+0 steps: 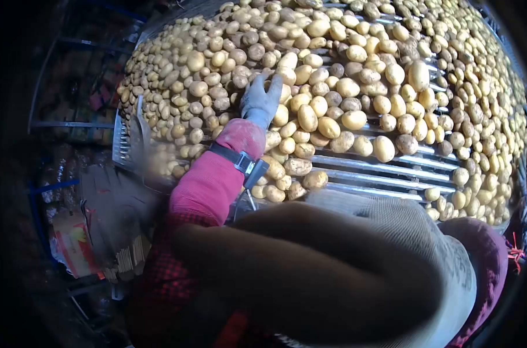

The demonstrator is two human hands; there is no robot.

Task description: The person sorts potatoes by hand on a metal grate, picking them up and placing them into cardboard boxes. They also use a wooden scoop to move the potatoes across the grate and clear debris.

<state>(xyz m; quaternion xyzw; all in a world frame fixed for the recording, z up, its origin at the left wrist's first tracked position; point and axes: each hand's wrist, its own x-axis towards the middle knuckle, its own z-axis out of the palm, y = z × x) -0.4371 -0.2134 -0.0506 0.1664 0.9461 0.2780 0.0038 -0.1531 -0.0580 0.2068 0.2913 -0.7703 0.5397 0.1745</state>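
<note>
My left hand (260,101), in a grey-white glove, reaches into the potatoes (307,119) with its fingers spread. It rests against several of them and grips none that I can see. A pink sleeve cover and a dark strap with a buckle (245,162) go round that forearm. Very close to the camera, my right hand (356,261) fills the lower middle, also gloved. Its blurred fingers stretch to the left, with nothing visible in them. They hide part of the near edge. The potatoes are yellow to brown, some with soil on them.
Beneath the potatoes are shiny metal bars (379,174), partly uncovered at the near middle. A metal side plate (139,136) stands at the left. Cardboard (75,238) lies at the lower left, near a metal frame (72,124). Red string (514,253) hangs at the right.
</note>
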